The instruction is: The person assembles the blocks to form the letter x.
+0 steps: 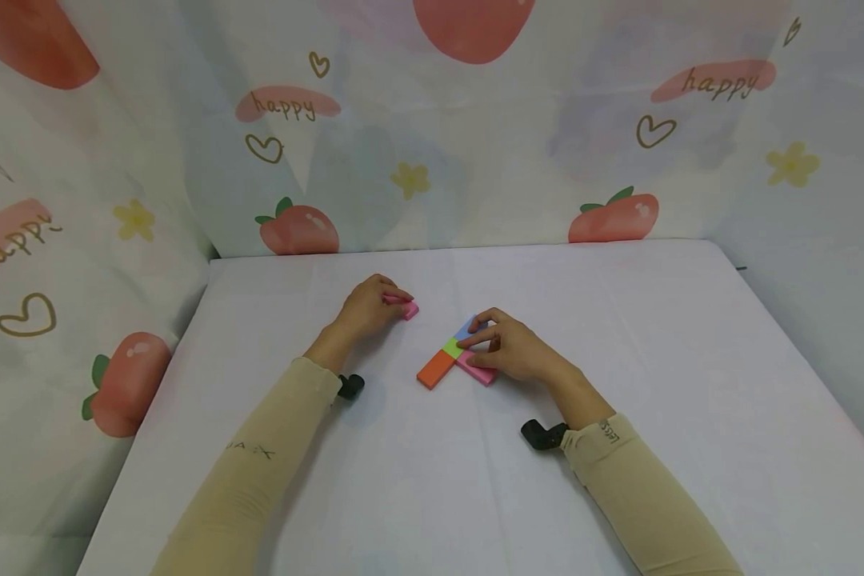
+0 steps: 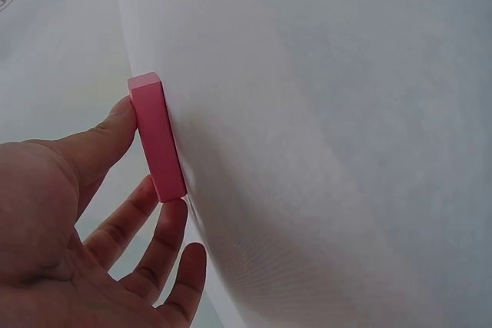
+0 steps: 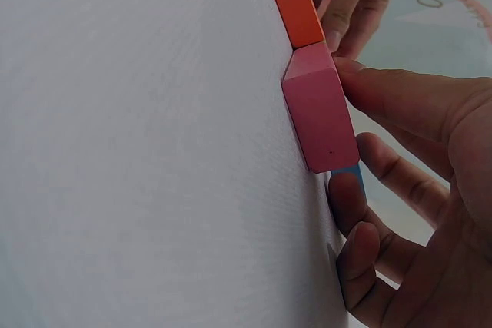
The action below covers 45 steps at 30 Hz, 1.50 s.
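In the head view my left hand (image 1: 371, 307) holds a pink block (image 1: 409, 310) just above or on the white table, left of a small group of blocks. The left wrist view shows that long pink block (image 2: 157, 137) between thumb and fingers. My right hand (image 1: 513, 346) lies over the group, its loosely bent fingers touching it. An orange block (image 1: 435, 370), a green block (image 1: 452, 347) and a blue block (image 1: 464, 330) form a slanting line. A second pink block (image 1: 481, 372) branches off near the green one, under the right thumb. The right fingers partly hide the blue block.
The white tabletop (image 1: 418, 496) spreads around both hands. A fruit-patterned cloth (image 1: 475, 160) stands behind the table's far edge and along its sides. Black wrist-worn devices (image 1: 543, 434) stick out from the beige sleeves (image 1: 641, 488).
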Available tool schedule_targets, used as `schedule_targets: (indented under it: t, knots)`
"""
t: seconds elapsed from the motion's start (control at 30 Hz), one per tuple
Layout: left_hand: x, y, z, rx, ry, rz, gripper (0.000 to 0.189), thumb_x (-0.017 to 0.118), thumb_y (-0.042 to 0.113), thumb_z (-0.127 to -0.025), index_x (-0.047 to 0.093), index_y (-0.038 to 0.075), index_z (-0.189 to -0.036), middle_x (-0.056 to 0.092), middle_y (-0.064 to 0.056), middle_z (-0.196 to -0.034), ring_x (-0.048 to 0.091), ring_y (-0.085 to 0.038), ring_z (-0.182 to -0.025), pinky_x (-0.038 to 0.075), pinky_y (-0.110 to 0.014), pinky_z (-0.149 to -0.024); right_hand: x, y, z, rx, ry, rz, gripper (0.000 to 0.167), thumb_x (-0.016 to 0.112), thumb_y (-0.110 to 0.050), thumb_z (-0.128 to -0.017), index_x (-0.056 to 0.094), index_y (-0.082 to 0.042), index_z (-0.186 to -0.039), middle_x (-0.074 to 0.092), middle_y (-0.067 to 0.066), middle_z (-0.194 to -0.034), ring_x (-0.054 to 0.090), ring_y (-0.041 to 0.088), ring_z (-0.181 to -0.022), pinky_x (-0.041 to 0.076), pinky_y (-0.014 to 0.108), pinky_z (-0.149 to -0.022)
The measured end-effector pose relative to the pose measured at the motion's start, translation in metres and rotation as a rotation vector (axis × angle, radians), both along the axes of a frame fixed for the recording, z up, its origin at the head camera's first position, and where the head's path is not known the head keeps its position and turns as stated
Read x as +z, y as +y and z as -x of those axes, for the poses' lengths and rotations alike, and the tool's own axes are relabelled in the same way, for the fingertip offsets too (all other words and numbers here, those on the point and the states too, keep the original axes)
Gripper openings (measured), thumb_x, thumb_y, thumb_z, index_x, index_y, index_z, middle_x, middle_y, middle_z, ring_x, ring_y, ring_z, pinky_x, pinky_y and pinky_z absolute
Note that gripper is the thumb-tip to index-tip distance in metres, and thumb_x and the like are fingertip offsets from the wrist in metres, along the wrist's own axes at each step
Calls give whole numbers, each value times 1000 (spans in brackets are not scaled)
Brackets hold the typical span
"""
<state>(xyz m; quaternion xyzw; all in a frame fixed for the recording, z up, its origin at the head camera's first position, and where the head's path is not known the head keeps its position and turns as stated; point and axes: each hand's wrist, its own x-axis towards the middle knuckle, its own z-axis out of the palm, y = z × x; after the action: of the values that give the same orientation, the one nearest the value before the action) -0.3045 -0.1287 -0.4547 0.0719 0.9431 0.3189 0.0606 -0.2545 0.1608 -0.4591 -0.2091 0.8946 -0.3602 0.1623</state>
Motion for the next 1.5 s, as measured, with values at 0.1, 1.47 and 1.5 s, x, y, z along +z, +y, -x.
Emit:
schedule_targets:
  t: [0.1,1.47,1.5]
  knots:
    - [1,0,-1,-6,3,2,25,72,26,-99,78,21,-122,58,-7,-132,56,-27,-120,47,-45,-106,1,0,0,0,0,0,26,78,-26,-94,79,-25,-120,52,-2,-139,57,20,-101,47,33,-84]
    - [0,5,-7,-20,-8,-4,25,74,27,-97,78,23,-121,58,-5,-130,55,-25,-121,46,-44,-107,1,1,-1,27,37,-11,27,78,-25,-93,79,-24,-120,52,0,-140,57,19,-98,45,33,-85]
    - [0,5,-8,-22,-6,-4,24,74,27,-97,79,22,-121,58,-5,-130,55,-25,-120,47,-44,-106,1,1,-1,27,37,-10,27,79,-25,-93,79,-24,-120,52,0,-139,57,19,-98,45,33,-85]
